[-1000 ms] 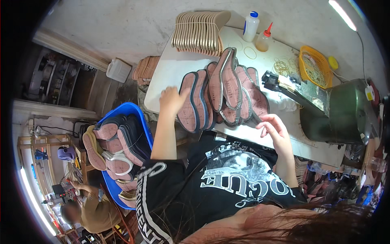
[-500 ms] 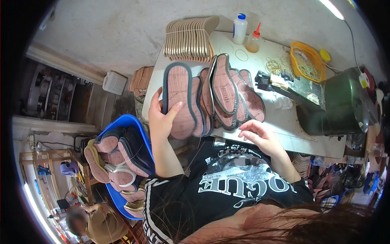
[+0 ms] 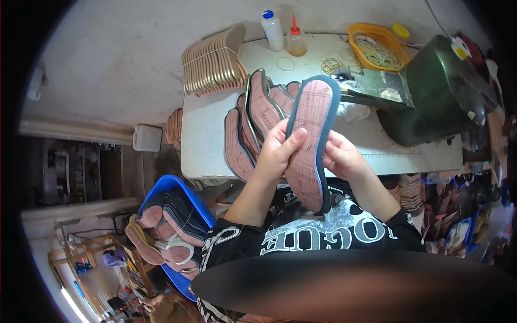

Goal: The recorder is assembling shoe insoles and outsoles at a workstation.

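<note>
A shoe insole point(image 3: 311, 126), pink with a dark blue-grey rim, is held up in front of my chest, toe end away from me. My left hand point(image 3: 280, 148) grips its left side, the thumb lying across the pink face. At the opposite edge my right hand point(image 3: 343, 154) pinches the rim; some of its fingers are hidden behind the insole. On the white table point(image 3: 207, 140), beyond my left hand, lies a loose pile of similar pink insoles point(image 3: 262, 107), some with shiny dark edging.
A banded row of beige insoles point(image 3: 212, 62) stands at the back left, near a white bottle point(image 3: 273, 32) and a red-tipped bottle point(image 3: 296, 40). Right of these are a yellow basket point(image 3: 377, 46) and a dark green machine point(image 3: 431, 94). A blue bin point(image 3: 202, 207) of insoles stands at left.
The insole has moved right, off the pile and in front of my chest. My right hand, apart from it before, now holds its right edge. The view has shifted right.
</note>
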Motion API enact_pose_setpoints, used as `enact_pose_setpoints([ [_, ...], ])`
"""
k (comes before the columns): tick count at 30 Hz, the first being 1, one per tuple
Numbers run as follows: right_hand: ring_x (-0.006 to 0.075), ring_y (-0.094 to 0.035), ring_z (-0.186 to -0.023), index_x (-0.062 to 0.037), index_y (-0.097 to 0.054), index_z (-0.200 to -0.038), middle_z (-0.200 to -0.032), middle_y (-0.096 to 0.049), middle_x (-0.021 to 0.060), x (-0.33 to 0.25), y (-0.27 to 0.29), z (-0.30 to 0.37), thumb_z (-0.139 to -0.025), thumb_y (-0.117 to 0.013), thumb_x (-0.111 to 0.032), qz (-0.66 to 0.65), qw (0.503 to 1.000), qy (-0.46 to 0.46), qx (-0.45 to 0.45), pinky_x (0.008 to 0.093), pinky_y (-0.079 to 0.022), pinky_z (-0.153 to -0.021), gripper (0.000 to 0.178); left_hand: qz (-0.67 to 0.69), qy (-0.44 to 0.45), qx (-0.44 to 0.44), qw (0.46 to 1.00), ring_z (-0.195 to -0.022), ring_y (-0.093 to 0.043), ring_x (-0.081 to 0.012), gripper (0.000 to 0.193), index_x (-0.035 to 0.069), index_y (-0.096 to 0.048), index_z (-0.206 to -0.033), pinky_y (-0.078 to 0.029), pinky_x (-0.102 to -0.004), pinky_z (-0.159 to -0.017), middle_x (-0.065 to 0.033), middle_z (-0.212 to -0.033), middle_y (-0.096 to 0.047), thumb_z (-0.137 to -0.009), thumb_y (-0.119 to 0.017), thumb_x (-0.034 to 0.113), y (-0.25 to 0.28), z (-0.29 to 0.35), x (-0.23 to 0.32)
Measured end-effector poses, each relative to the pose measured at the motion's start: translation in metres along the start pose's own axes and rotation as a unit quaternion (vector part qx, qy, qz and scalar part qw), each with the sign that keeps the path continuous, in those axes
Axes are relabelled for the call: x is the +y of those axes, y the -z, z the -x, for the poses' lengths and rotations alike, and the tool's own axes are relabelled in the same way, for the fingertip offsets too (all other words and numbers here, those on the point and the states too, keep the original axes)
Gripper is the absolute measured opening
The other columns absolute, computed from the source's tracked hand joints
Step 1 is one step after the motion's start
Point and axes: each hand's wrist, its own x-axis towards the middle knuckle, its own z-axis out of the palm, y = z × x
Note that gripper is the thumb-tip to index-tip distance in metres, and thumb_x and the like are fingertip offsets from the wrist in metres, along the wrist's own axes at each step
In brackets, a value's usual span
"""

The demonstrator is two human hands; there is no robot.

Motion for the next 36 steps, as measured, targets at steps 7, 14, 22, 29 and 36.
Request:
enact_pose_setpoints([
  [7, 0.0135, -0.065, -0.074, 0.0018, -0.067, -0.095, -0.083, -0.067, 0.0048, -0.026, 0.019, 0.005, -0.088, -0.065, -0.018, 0.191, 0.98, 0.005, -0.057, 0.0279, -0.055, -0.07, 0.021, -0.076, -0.044, 0.044, 0.995, -0.082, -0.058, -0.0075, 0.027, -0.001, -0.059, -0.105, -0.047, -0.0219, -0.076, -0.0036, -0.096, -0.064, -0.088, -0.066, 0.017, -0.019, -0.002, -0.012],
  [14, 0.0062, -0.041, -0.053, 0.0045, -0.061, -0.071, -0.06, -0.057, -0.0036, -0.043, 0.011, 0.006, -0.088, -0.061, -0.013, 0.439, 0.897, 0.049, 0.0, 0.024, -0.035, -0.05, 0.024, -0.196, 0.042, 0.062, 0.978, -0.087, -0.06, -0.0091, 0.031, -0.002, -0.06, -0.102, -0.049, -0.024, -0.077, -0.0056, -0.095, -0.065, -0.078, -0.075, 0.011, -0.003, -0.014, -0.002],
  [22, 0.0059, -0.059, -0.063, -0.0002, -0.067, -0.08, -0.073, -0.062, 0.0003, -0.041, 0.02, -0.002, -0.087, -0.067, -0.021, 0.25, 0.959, -0.09, -0.094, 0.0205, -0.054, -0.064, 0.022, -0.161, -0.036, 0.017, 0.986, -0.089, -0.06, -0.0125, 0.052, -0.001, -0.053, -0.113, -0.049, -0.0268, -0.08, -0.0055, -0.1, -0.062, -0.068, -0.079, 0.006, -0.016, -0.031, 0.01],
  [29, 0.0035, -0.04, -0.055, 0.0007, -0.061, -0.066, -0.057, -0.05, -0.0059, -0.042, 0.026, -0.004, -0.088, -0.066, -0.022, 0.532, 0.846, -0.002, -0.028, 0.0243, -0.033, -0.048, 0.032, -0.328, -0.129, 0.046, 0.935, -0.09, -0.06, -0.014, 0.047, -0.002, -0.054, -0.109, -0.049, -0.0283, -0.081, -0.0078, -0.101, -0.063, -0.07, -0.078, 0.007, -0.025, -0.044, 0.003],
  [36, 0.0039, -0.054, -0.082, 0.0012, -0.064, -0.105, -0.092, -0.065, -0.0013, -0.026, 0.025, -0.002, -0.09, -0.063, -0.022, 0.285, 0.958, -0.001, -0.007, 0.0224, -0.047, -0.074, 0.027, -0.245, -0.144, 0.119, 0.952, -0.085, -0.062, -0.0188, 0.038, -0.003, -0.056, -0.107, -0.05, -0.0301, -0.077, -0.0105, -0.097, -0.064, -0.075, -0.074, 0.009, -0.007, -0.092, 0.03],
])
